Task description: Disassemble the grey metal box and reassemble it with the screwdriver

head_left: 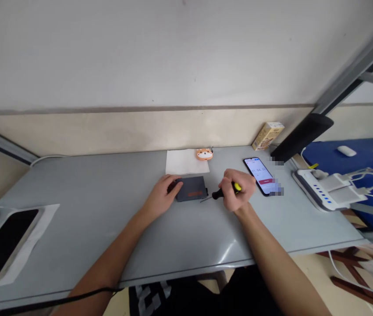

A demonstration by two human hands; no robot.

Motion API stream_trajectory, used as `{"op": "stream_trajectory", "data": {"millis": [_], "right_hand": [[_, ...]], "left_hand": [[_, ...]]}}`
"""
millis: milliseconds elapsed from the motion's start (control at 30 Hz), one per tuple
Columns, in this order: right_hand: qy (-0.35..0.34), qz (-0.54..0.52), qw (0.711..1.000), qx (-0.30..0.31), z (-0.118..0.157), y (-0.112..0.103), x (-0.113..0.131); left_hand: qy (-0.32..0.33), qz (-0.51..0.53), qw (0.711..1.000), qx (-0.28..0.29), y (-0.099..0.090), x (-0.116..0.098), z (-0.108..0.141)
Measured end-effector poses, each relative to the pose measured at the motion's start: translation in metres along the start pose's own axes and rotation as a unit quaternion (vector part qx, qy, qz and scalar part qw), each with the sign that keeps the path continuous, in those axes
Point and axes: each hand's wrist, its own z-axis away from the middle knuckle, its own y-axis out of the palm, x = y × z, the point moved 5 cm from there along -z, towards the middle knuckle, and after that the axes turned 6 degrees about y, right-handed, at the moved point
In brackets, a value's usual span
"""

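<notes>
A flat dark grey box [191, 188] with orange-red lettering lies on the grey table. My left hand [164, 193] grips its left end, thumb on top and fingers along the far edge. In my right hand [239, 189] is a screwdriver [218, 193] with a black and yellow handle, my fingers wrapped round it. The thin metal shaft points left, its tip low beside the box's right front corner. Whether the tip touches anything, I cannot tell. A small dark piece sticks out from the box's right side.
Behind the box lie a white paper sheet [184, 162] and an orange animal-face case [204, 154]. To the right are a lit phone [260, 175], a carton [268, 136], a black cylinder [301, 138] and a power strip [321, 191] with cables. A black-topped device [5, 245] is far left.
</notes>
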Motion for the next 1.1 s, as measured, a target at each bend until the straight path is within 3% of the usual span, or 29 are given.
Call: {"op": "stream_trajectory", "data": {"millis": [133,333,900,1100], "right_hand": [[-0.081,0.051,0.993,0.064,0.0,0.012,0.014],[-0.095,0.105,0.988,0.057,-0.003,0.012,0.012],[-0.084,0.111,0.99,0.026,0.0,0.009,0.01],[-0.045,0.08,0.996,0.012,0.001,0.006,0.003]], "left_hand": [[0.023,-0.017,1.0,-0.011,0.0,-0.002,-0.001],[0.026,-0.024,0.999,-0.01,0.002,-0.001,0.0],[0.083,-0.069,0.993,-0.055,-0.013,-0.011,0.001],[0.102,-0.057,0.993,-0.036,-0.012,-0.013,0.003]]}}
